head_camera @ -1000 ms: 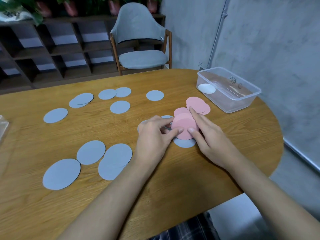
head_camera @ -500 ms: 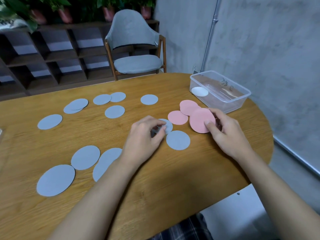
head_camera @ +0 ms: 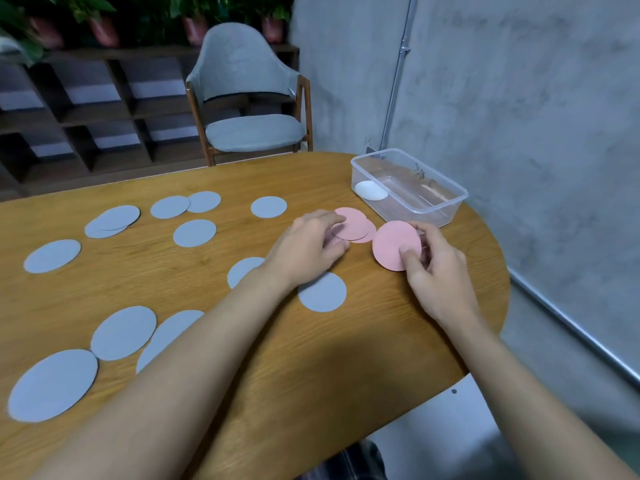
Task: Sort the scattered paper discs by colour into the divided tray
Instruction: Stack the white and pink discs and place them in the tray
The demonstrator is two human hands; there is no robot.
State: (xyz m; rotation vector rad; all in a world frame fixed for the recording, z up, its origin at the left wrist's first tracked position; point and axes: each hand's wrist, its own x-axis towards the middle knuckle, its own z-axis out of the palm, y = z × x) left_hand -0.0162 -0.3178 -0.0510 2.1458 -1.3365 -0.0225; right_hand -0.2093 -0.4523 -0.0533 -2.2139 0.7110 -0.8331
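My right hand (head_camera: 438,271) pinches a large pink disc (head_camera: 394,242) between thumb and fingers and holds it tilted just above the table. My left hand (head_camera: 308,247) reaches over the overlapping pink discs (head_camera: 355,223) lying on the wood, its fingers and thumb curled at their left edge. Several grey-blue discs (head_camera: 194,232) lie scattered across the table, one (head_camera: 323,292) right below my left wrist. The clear plastic container (head_camera: 446,209) stands at the far right with a white disc (head_camera: 370,190) inside it.
The oval wooden table (head_camera: 346,358) ends close to the right of the container and in front of my arms. A grey chair (head_camera: 249,109) stands behind the table, dark shelves to its left, a concrete wall to the right.
My left hand has left the grey-blue disc and moved forward onto the pink discs. My right hand has carried the large pink disc to the right, away from the pile.
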